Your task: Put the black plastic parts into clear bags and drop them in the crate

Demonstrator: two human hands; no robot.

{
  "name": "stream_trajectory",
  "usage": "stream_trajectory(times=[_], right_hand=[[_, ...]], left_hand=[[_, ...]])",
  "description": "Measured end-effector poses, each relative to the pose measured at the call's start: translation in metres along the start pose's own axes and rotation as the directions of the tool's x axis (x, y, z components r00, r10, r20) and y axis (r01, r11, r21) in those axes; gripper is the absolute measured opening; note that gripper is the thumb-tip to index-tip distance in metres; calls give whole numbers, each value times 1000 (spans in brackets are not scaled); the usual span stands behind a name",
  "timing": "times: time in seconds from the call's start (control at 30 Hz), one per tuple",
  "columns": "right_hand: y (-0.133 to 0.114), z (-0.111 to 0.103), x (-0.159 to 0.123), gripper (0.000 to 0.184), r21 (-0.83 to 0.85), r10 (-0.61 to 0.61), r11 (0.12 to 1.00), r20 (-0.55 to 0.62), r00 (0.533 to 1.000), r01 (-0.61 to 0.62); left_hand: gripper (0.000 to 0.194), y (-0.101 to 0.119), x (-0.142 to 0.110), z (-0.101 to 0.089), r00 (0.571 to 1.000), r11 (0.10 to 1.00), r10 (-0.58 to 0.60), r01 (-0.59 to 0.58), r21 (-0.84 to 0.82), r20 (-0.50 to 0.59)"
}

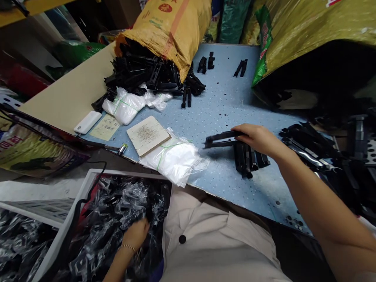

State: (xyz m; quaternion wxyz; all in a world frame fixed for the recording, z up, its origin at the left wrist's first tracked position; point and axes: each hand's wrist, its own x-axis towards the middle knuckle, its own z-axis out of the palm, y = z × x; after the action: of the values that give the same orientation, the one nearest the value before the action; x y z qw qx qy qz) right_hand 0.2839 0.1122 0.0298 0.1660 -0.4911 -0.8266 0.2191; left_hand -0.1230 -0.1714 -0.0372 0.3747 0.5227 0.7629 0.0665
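Note:
My right hand [257,138] is closed on a long two-pronged black plastic part [220,136], held over the blue tabletop [217,188]. Just below it, several similar black parts [244,158] lie side by side. My left hand [137,234] is low at the left, over a white-rimmed crate [88,184] filled with black parts in clear plastic bags [102,231]. Motion smears its fingers, so their grip is unclear. Between the hands, a stack of clear plastic bags [176,160] tied with green string lies at the table edge, partly under a square board [148,135].
An orange sack [176,27] spills black parts [141,74] at the back left. An open yellow sack [317,35] stands at the right, near a heap of parts [311,145]. A white power bank [87,122] and a paper note [105,127] lie at the left.

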Motion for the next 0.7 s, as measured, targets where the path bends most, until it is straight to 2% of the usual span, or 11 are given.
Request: stream_trajectory(times=[0.07, 0.1, 0.17, 0.2, 0.27, 0.33, 0.4, 0.5, 0.6, 0.7], right_hand=[[-17, 8, -13, 39, 287, 165, 945, -13, 986, -154], [-26, 15, -19, 42, 458, 236, 861, 27, 971, -222], [-43, 30, -32, 47, 749, 288, 590, 155, 945, -303], [-50, 38, -39, 48, 831, 283, 451, 214, 935, -326], [-59, 48, -55, 45, 896, 282, 251, 293, 914, -365], [-62, 56, -71, 42, 899, 297, 140, 360, 884, -414], [-64, 64, -84, 38, 889, 293, 51, 421, 858, -454], [-74, 84, -89, 39, 863, 234, -76, 502, 833, -499], [-90, 109, -75, 40, 839, 154, -147, 542, 826, -524], [-97, 126, -56, 37, 847, 126, -175, 525, 842, -502]], left_hand=[[24, 45, 22, 7, 985, 993, 116, -113, 31, -127], [26, 72, 33, 11, 952, 972, 233, -224, 66, -199], [33, 127, 55, 20, 822, 873, 487, -454, 176, -295], [41, 149, 66, 25, 782, 838, 544, -484, 252, -305], [35, 177, 85, 33, 793, 828, 548, -466, 314, -268], [28, 184, 101, 34, 840, 865, 495, -455, 209, -220], [27, 177, 111, 29, 884, 888, 436, -453, -78, -170], [22, 167, 116, 17, 943, 796, 312, -326, -511, -115], [28, 167, 114, 11, 971, 740, 226, -223, -634, -77], [26, 167, 113, 7, 968, 705, 246, -208, -678, -42]])
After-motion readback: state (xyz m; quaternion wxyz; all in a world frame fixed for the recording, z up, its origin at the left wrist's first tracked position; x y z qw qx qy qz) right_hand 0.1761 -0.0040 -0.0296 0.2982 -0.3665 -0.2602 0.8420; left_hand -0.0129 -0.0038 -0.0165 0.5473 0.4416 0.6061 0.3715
